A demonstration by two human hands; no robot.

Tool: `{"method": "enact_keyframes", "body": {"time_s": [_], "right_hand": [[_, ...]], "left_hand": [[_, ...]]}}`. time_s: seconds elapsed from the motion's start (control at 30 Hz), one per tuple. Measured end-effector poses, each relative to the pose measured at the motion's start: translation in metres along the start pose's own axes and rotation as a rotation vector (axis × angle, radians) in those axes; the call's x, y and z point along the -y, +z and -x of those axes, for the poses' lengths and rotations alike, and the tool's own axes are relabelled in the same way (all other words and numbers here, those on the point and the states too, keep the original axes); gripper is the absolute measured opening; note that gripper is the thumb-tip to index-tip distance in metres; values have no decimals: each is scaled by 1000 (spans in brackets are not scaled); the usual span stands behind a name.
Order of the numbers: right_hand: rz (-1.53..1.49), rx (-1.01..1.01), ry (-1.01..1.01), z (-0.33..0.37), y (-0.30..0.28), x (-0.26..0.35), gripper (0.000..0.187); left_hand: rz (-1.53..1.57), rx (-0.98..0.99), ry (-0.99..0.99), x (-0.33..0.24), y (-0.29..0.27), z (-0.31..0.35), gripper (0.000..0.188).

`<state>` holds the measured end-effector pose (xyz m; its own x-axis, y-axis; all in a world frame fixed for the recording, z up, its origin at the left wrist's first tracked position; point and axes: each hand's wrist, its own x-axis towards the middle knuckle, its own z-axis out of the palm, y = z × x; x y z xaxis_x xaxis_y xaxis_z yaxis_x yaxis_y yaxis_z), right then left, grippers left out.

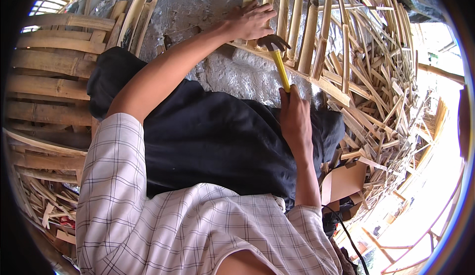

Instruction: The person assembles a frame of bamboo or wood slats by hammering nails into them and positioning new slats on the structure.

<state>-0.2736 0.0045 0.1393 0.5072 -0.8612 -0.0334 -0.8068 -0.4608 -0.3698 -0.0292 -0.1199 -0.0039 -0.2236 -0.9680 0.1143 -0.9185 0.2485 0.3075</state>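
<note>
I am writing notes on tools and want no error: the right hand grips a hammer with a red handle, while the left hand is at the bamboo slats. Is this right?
Not quite: the handle is yellow, as the head view shows. The right hand does grip the hammer, and the left hand is at the bamboo slats.

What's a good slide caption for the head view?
Left hand on a row of bamboo slats, right hand gripping a yellow-handled claw hammer.
</note>
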Motion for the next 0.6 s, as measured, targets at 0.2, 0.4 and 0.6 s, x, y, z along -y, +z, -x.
{"method": "enact_keyframes", "body": {"time_s": [0.2,0.4,0.6], "right_hand": [[-193,-180,71,-1,-9,16,17],[-136,109,137,-8,-31,17,23],[-88,-100,-6,2,3,-1,14]], "left_hand": [[91,6,-122,9,13,-1,64],[13,-10,-59,14,11,-1,61],[84,-165,-36,18,34,-5,50]]}}
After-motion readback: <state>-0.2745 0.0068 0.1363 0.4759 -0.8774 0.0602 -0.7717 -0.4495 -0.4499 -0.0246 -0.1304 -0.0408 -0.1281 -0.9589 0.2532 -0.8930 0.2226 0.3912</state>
